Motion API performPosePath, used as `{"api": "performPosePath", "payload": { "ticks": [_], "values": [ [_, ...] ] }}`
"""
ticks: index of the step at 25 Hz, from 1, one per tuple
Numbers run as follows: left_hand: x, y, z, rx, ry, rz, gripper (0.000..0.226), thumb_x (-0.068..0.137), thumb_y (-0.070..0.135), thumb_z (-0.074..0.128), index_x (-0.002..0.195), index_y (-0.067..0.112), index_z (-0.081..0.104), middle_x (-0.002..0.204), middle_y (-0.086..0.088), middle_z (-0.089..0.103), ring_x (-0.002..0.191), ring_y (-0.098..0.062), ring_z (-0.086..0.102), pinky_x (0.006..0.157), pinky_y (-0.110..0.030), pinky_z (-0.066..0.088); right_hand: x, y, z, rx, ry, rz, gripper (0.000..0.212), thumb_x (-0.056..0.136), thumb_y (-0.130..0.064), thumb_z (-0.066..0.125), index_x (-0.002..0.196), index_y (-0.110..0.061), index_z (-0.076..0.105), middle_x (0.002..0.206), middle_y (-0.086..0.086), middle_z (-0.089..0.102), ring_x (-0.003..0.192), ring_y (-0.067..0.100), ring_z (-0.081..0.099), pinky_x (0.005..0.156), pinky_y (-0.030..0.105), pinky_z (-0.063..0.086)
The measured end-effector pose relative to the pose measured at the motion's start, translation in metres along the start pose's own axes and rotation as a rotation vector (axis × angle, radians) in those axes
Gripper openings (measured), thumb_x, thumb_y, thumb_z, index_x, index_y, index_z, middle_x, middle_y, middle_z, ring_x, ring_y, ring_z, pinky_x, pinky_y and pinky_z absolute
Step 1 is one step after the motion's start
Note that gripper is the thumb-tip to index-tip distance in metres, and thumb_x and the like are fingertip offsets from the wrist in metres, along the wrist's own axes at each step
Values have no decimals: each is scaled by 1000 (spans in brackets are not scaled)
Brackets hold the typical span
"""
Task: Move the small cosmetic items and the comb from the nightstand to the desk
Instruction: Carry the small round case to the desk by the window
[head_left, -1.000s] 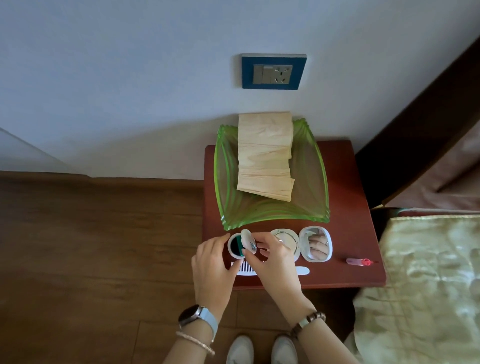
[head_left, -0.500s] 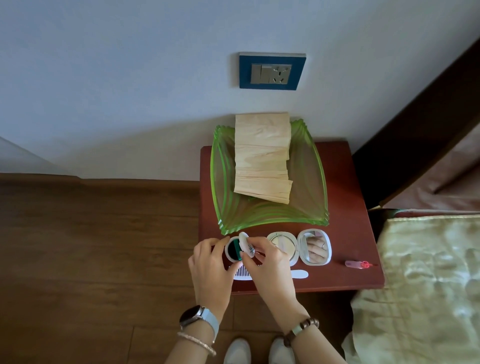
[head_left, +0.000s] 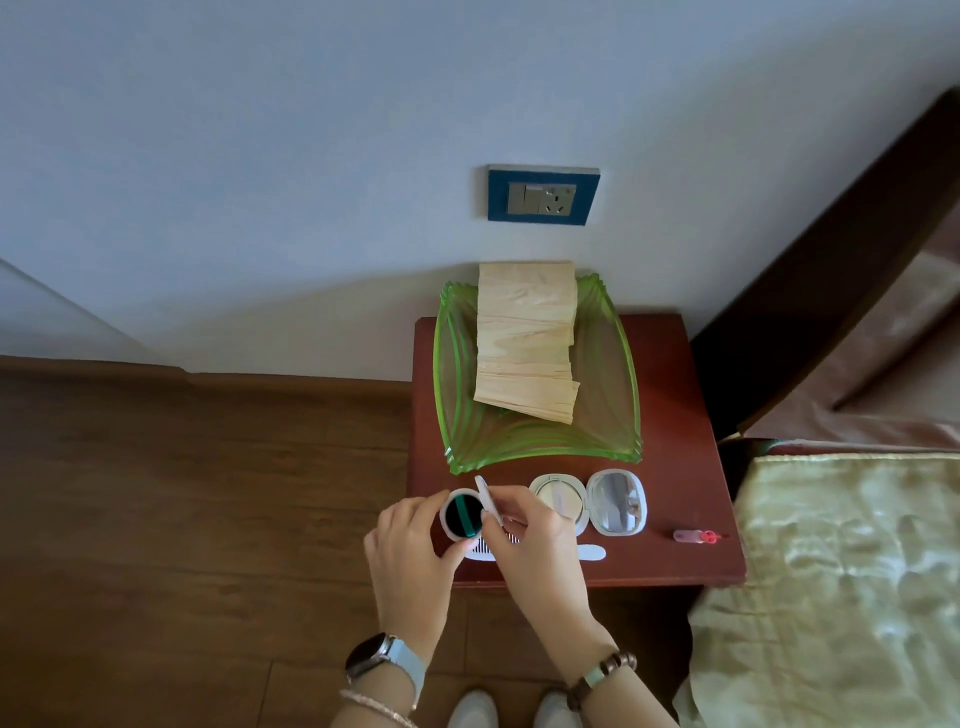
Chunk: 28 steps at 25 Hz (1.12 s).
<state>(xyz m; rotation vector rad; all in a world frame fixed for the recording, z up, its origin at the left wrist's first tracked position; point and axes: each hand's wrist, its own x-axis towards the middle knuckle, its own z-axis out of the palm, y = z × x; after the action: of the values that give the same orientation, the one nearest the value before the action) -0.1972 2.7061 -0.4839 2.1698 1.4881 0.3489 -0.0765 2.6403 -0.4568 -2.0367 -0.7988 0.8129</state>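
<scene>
My left hand (head_left: 410, 551) grips a small round white jar (head_left: 462, 515) with a dark green inside, at the front left of the red-brown nightstand (head_left: 670, 415). Pinched in my right hand (head_left: 530, 540) is the jar's thin white lid (head_left: 488, 500), held on edge just right of the jar's mouth. Below the hands lies a white comb (head_left: 589, 552), mostly hidden. An open white compact (head_left: 589, 503) with a cushion half and a mirror half rests to the right. A small pink tube (head_left: 693, 536) sits near the front right.
A green glass dish (head_left: 613, 415) holding folded beige paper (head_left: 524, 343) fills the back of the nightstand. A wall socket (head_left: 543, 195) is above it. A bed with a pale cover (head_left: 841, 571) stands to the right. Wooden floor lies to the left.
The lid has tilted further up and away from the jar, so more of the jar's dark green inside shows. Both hands stay at the nightstand's front left.
</scene>
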Motion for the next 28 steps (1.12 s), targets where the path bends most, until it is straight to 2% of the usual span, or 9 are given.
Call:
{"api": "performPosePath", "payload": {
  "ticks": [3,11,17,22,28],
  "values": [
    [-15,3,-28,-56,18,-18,49,67,44,83,112,33,68,105,17,65,107,-11,56,87,-27,32,-15,-25,-12,37,-30,-9,23,89,-17,68,111,-23,72,94,-14,74,93,1,68,79,7,51],
    [-59,21,-142,-156,180,-45,52,65,47,84,113,38,65,107,28,59,106,-3,55,87,-28,35,-70,-131,-44,71,-137,-144,22,90,-23,71,112,-25,73,97,-16,75,95,-6,68,86,16,56],
    [-101,32,-238,-199,362,-94,50,66,52,80,112,36,67,108,24,64,106,-2,56,88,-28,37,-111,-227,-60,-8,-275,-324,22,90,-23,70,112,-28,73,99,-18,74,97,-8,66,80,5,50],
    [-138,5,-305,-254,489,-147,48,66,58,78,108,38,67,106,26,65,103,-2,59,88,-32,48,-152,-290,-27,-83,-396,-405,21,91,-26,69,111,-29,72,96,-25,69,90,-10,65,76,2,49],
    [-173,-68,-396,-256,596,-184,47,66,59,76,108,40,66,106,28,64,104,0,57,90,-35,46,-205,-370,49,-106,-511,-475,20,92,-28,67,111,-27,73,92,-25,68,87,-12,64,69,1,47]
  ]
}}
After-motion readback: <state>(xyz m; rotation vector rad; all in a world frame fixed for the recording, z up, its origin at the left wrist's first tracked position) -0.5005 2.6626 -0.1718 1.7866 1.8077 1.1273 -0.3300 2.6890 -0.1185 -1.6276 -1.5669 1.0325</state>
